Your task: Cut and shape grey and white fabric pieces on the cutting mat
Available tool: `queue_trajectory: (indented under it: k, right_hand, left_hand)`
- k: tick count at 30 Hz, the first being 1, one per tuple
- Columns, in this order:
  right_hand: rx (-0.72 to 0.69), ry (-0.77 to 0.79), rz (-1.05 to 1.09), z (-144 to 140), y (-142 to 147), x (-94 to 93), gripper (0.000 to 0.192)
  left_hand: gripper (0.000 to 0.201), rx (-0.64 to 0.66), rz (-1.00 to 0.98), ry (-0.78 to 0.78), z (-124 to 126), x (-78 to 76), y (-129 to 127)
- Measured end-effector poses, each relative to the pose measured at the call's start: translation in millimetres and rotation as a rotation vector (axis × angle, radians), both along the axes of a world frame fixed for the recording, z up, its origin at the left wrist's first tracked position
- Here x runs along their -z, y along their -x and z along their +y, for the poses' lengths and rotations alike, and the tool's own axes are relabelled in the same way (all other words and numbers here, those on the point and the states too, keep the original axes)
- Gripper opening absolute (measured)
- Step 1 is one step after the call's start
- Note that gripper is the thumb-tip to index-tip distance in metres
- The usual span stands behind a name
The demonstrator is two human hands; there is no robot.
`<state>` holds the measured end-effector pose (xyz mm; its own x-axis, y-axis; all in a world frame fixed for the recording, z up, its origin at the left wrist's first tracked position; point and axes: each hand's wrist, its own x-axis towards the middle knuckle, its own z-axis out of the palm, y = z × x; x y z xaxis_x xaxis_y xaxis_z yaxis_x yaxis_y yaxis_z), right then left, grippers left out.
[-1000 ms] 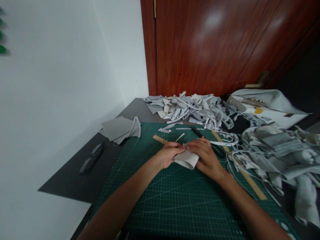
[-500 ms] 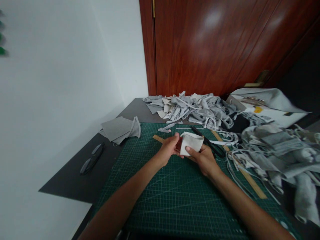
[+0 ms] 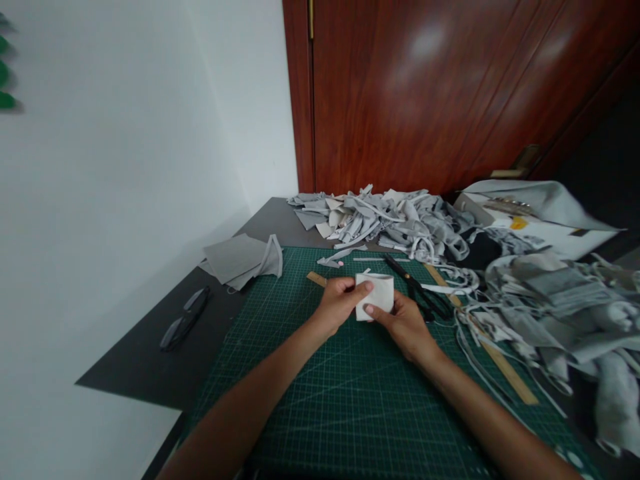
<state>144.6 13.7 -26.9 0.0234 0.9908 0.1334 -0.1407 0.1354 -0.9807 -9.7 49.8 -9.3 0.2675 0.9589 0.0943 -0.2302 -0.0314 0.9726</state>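
Both hands hold a small, squarish piece of light grey fabric (image 3: 381, 293), its top edge parted like a pouch or fold. My left hand (image 3: 338, 301) grips its left side, thumb across the front. On the right and lower edge, my right hand (image 3: 404, 324) pinches it with the thumb in front; the fingers behind are hidden. The fabric is held above a green cutting mat (image 3: 320, 400). Black-handled scissors (image 3: 417, 290) lie just beyond my right hand. A wooden ruler (image 3: 317, 279) shows partly behind my left hand.
Grey fabric scraps (image 3: 370, 217) are heaped at the back. More cloth pieces (image 3: 560, 313) pile up on the right, beside a long wooden ruler (image 3: 510, 372). A white box (image 3: 540, 230) stands behind them. Flat grey pieces (image 3: 235, 257) and eyeglasses (image 3: 185, 319) lie left.
My left hand has closed onto the fabric, its thumb now pressing the front. The piece has shifted slightly left and down and sits more upright.
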Motion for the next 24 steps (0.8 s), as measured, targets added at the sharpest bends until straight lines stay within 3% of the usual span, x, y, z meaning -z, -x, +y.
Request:
queue_trajectory:
  k: [8,12,16,24]
  right_hand:
    - [-0.041,-0.043,-0.040,-6.1,-3.6,-7.1,0.046]
    - [0.060,-0.074,0.034,-8.0,-8.7,-12.8,0.041]
    - [0.159,-0.044,-0.025,-5.9,-11.7,-13.0,0.042]
    - [0.223,-0.076,-0.130,-3.4,-11.3,-12.8,0.047]
  left_hand:
    - [0.058,-0.055,-0.037,-0.044,-4.7,2.3,-6.3]
    - [0.060,0.005,0.000,-0.039,-6.2,4.5,-8.2]
    - [0.058,0.045,0.024,-0.067,-8.8,2.9,-8.4]
    - [0.057,0.004,0.064,-0.062,-11.1,-2.4,-8.8]
